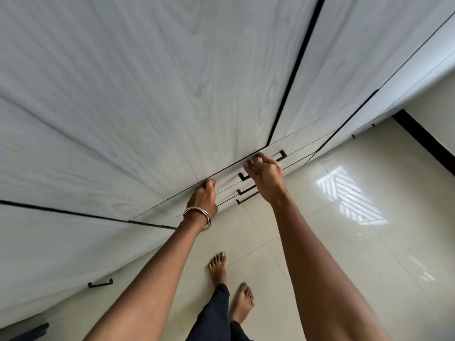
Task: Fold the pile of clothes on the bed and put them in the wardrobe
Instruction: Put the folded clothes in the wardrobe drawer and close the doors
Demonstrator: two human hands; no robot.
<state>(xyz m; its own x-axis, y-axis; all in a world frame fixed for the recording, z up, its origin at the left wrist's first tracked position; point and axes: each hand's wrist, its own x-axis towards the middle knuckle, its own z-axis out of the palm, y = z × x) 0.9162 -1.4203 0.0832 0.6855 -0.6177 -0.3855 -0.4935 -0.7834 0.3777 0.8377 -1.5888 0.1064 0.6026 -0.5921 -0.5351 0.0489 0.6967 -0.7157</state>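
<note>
I stand close to a tall wardrobe with pale wood-grain doors (172, 94). My left hand (203, 196), with metal bangles at the wrist, curls its fingers under the lower edge of the big door. My right hand (266, 172) is further right at the same door's lower corner, fingers curled at the edge, just above a black drawer handle (280, 155). The door looks closed or barely ajar. No clothes or bed are in view.
Below the door are drawers (295, 153) with black bar handles. A second door (344, 57) lies to the right past a dark gap. The glossy cream tile floor (344, 242) runs to the right. My bare feet (218, 265) stand near the wardrobe.
</note>
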